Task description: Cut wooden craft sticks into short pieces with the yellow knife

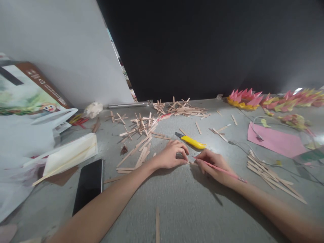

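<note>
In the middle of the table, my left hand [172,156] curls its thumb and fingers down onto one end of a short wooden craft stick [192,163]. My right hand [214,166] is closed around a pink pencil [224,172], its tip near that stick. The pencil's rear end points back toward my right wrist. Just beyond my hands lies a yellow utility knife [193,141] with a dark tip. My fingers hide part of the stick.
Loose and crossed craft sticks [141,126] cover the area beyond my left hand. A phone [88,184] lies left of my left forearm, near plastic bags [20,152]. To the right are another stick pile [272,175], pink paper [274,141], a cable [255,126] and folded-paper pieces [245,99].
</note>
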### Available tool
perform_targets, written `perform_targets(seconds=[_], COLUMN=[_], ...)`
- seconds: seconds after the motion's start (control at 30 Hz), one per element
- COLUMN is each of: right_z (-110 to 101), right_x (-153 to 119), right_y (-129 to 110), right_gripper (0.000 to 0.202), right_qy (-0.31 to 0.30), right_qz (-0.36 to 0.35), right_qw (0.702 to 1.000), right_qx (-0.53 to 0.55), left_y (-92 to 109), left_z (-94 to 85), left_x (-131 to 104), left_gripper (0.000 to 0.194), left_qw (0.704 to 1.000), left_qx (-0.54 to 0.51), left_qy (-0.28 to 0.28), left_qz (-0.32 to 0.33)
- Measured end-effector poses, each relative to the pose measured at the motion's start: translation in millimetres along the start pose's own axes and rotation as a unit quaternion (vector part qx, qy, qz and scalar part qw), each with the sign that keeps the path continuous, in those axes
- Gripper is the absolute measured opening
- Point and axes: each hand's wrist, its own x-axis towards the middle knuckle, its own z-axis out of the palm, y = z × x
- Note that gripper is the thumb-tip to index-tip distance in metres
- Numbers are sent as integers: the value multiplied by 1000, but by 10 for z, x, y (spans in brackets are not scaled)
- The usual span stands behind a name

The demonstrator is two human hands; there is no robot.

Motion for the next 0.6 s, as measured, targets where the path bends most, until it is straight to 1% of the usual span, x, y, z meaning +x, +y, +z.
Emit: perform_targets(seconds=[0.17,0.3,0.4,0.5,0.6], right_z=[-15,-11,-1,5,-28], right_x=[1,-1,4,13,28], right_y=[-28,-10,3,1,17], right_gripper=[27,26,26,26,25], right_qy=[56,97,115,133,180], right_qz=[-25,-39,-43,-36,-39], right_qw=[995,990,988,987,982], right_qx=[73,93,92,84,31], left_y=[-2,14,35,58,74], left_z=[48,73,93,104,106], left_x=[14,12,6,-4,-23], left_gripper=[7,8,9,9,13], left_qw=[1000,999,995,993,992], left_qx=[2,52,89,108,120], left_qy=[11,10,-4,-7,-3], left_qz=[-3,12,34,40,36])
